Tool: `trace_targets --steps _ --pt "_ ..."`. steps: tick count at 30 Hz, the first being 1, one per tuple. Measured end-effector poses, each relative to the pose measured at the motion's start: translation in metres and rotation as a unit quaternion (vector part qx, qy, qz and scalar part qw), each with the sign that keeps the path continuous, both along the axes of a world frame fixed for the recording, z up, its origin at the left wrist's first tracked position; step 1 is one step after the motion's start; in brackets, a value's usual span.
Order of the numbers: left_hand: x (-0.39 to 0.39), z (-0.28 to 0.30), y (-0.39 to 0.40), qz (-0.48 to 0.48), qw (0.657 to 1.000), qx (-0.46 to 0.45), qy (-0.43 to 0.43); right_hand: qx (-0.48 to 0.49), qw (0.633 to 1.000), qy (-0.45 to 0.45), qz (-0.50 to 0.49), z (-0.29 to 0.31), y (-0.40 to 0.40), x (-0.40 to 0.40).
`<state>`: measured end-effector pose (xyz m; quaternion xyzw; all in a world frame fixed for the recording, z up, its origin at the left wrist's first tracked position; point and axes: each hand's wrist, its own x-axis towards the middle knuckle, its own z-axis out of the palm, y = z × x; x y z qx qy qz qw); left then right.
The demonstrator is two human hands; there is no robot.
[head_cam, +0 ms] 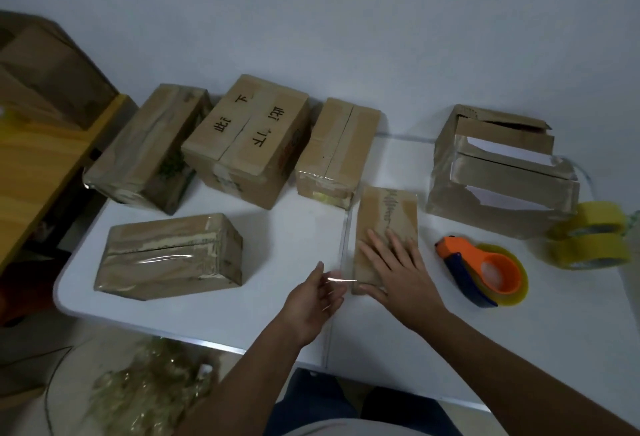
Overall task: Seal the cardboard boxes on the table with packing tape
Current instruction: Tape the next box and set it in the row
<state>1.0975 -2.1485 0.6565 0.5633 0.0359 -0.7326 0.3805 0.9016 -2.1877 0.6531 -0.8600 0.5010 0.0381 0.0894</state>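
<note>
Near front edge of white counter (pixel 277 314): small flat cardboard box (pixel 388 224), right hand (pixel 398 273) pressing flat on its top, fingers straight. Left hand (pixel 317 300) beside box's left edge, fingers pinching clear tape strip (pixel 341 279) running to box; strip glossy, hard to trace. Orange-blue tape dispenser (pixel 481 271) just right of box; two yellowish tape rolls (pixel 588 234) stacked at far right, partly cut off. Open-flapped box (pixel 498 172) behind dispenser. Taped box (pixel 169 255) left; three more boxes (pixel 249 141) along wall. Crumpled tape heap (pixel 149 390) on floor, blurred.
</note>
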Motion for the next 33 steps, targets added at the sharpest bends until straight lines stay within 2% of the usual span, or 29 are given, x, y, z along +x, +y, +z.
trace_targets --steps 6,9,18,21,25,33 --pt "0.008 0.009 0.007 -0.077 0.984 -0.123 -0.106 -0.014 1.000 -0.018 -0.021 -0.002 0.014 0.003" --pt "0.009 0.009 0.007 -0.101 0.969 -0.152 -0.168 -0.018 0.999 -0.010 -0.027 -0.003 0.014 0.005" --pt "-0.003 -0.007 0.004 -0.092 0.950 -0.143 -0.263 -0.026 0.999 0.003 -0.032 -0.007 0.014 0.008" --pt "-0.015 -0.012 -0.003 -0.077 0.946 -0.162 -0.269 -0.026 0.999 -0.002 -0.034 -0.006 0.014 0.008" --pt "-0.035 -0.018 -0.011 -0.104 0.935 -0.184 -0.285 -0.031 0.999 -0.005 -0.035 -0.006 0.014 0.007" --pt "-0.047 -0.031 -0.015 -0.164 0.914 -0.168 -0.330 -0.045 0.999 0.000 -0.027 -0.008 0.013 0.006"
